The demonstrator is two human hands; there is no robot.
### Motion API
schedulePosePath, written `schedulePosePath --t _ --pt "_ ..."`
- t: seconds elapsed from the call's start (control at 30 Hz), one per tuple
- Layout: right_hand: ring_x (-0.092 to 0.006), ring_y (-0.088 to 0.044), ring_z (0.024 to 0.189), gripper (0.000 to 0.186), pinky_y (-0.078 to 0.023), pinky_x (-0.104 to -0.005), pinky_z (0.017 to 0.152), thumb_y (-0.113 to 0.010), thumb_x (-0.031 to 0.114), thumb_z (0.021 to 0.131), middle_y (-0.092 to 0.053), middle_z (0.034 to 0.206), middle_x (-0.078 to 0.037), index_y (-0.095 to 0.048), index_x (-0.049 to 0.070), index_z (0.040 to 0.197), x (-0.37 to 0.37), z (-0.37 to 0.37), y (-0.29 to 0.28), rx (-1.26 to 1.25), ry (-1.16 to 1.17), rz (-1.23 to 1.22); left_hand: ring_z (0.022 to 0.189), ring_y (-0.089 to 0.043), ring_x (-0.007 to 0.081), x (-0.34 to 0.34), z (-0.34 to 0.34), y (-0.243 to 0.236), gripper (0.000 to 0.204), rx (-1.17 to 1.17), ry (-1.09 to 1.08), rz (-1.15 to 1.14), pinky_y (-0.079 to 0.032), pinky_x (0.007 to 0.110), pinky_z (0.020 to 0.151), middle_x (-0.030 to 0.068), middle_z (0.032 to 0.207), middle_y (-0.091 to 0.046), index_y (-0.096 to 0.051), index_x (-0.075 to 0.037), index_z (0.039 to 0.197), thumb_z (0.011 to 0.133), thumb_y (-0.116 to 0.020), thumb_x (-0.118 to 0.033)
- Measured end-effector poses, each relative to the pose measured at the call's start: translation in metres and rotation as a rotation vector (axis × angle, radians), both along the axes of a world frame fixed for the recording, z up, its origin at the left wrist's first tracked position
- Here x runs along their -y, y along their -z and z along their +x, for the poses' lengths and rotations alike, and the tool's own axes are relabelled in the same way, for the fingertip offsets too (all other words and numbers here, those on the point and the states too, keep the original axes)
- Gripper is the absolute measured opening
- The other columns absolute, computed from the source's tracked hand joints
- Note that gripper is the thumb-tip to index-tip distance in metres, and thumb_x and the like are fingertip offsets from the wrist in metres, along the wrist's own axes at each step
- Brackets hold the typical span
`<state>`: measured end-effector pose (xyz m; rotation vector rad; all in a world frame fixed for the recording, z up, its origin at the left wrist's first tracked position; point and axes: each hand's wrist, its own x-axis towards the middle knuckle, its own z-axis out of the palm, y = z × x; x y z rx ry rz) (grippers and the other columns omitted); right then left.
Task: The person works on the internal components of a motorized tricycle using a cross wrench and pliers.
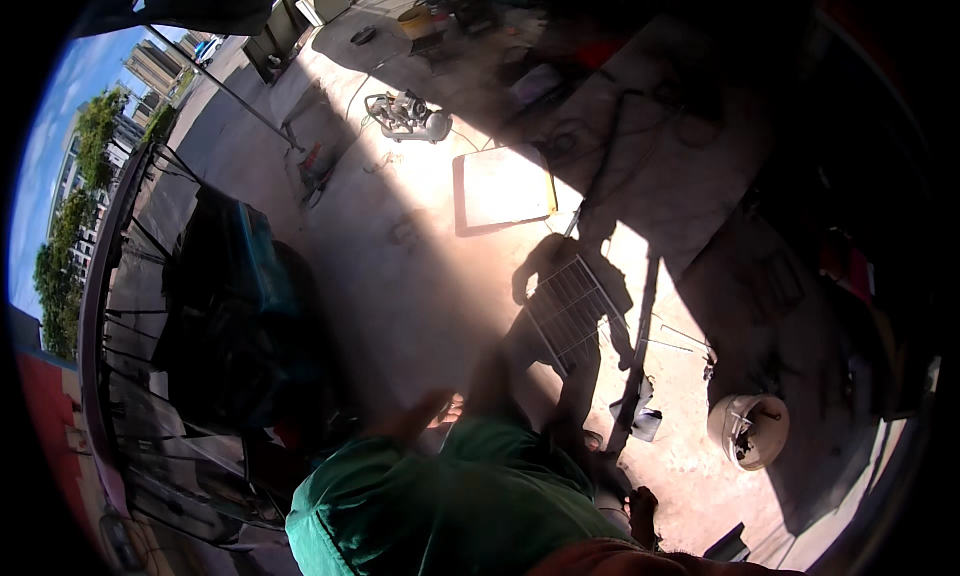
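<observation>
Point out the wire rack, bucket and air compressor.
Wire rack (572,314): head view, middle of its bars.
Bucket (772,435): head view, pale side wall.
Air compressor (428,128): head view, silver tank.

Hard sunlight bleaches the floor (685,461) between near-black shadows; fisheye curvature bends the edges.

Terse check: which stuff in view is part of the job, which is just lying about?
Probably the job (judged by nearness; no held item can be made out):
- wire rack

Probably just lying about:
- air compressor
- flat pale panel
- pale bucket
</observation>
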<state>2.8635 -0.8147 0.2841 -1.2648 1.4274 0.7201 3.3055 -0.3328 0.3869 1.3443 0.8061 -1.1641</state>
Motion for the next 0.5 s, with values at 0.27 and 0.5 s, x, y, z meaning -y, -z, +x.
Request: schedulePosePath --t 0.27,0.5 --pt "-0.0239 -0.057 0.051 0.026 -0.047 -0.0346 0.044 -0.042 0.031 0.102 -0.063 0.080 -0.009 -0.058 0.012 0.098 -0.071 0.158 -0.011 0.274 0.515 0.048 0.062 -0.055 0.0156 -0.086 0.106 0.020 0.020 0.089 0.038 -0.052 -0.048 0.030 0.062 -0.0010 0.073 -0.055 -0.054 -0.015 0.078 0.093 -0.057 -0.027" --pt "-0.0091 -0.042 0.046 0.014 -0.031 -0.0237 0.040 -0.062 0.024 0.093 -0.054 0.067 0.003 -0.062 0.012 0.086 -0.145 0.298 -0.065 0.374 0.023 0.014 0.054 -0.058 0.0214 -0.179 0.177 0.045 0.034 0.184 -0.040 0.017 -0.050 0.035 0.050 0.0087 0.073 -0.060 -0.059 -0.006 0.083 0.098 -0.057 -0.036"
